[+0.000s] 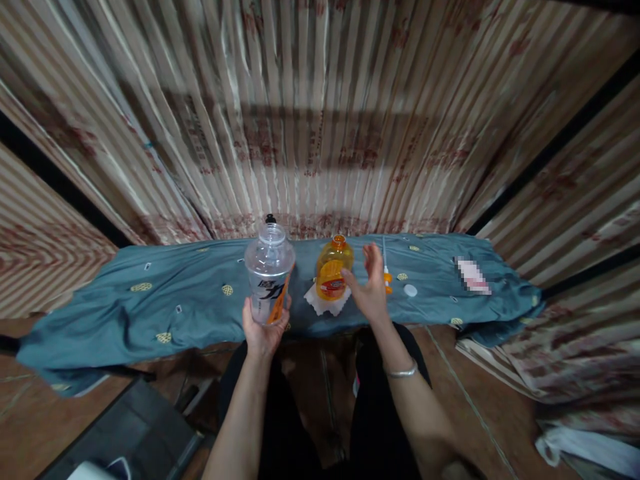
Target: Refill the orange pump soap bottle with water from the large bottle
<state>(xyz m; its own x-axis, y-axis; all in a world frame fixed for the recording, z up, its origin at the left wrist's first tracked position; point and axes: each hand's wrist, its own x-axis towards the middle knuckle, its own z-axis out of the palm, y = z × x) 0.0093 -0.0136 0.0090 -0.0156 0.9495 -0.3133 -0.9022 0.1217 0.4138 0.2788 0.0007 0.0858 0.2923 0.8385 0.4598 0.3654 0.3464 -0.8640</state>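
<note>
My left hand [263,331] is wrapped round the lower part of a clear plastic bottle [270,263] with a black and orange label; its neck has no cap. To the right, an amber bottle [330,267] with a red and yellow label and an uncapped orange neck stands upright on a white cloth [320,304]. Beside it my right hand [371,291] is open, fingers apart and the thumb close to its side; whether they touch I cannot tell. Beyond that hand lies an orange pump head [388,280] with a thin pale tube, partly hidden by my fingers.
A blue-green patterned cloth [195,287] covers the narrow table. A white round lid [411,291] lies right of the pump head. A small black object [271,219] shows behind the clear bottle. A blurred pink-white item [473,275] lies farther right. Striped curtains [320,120] hang behind.
</note>
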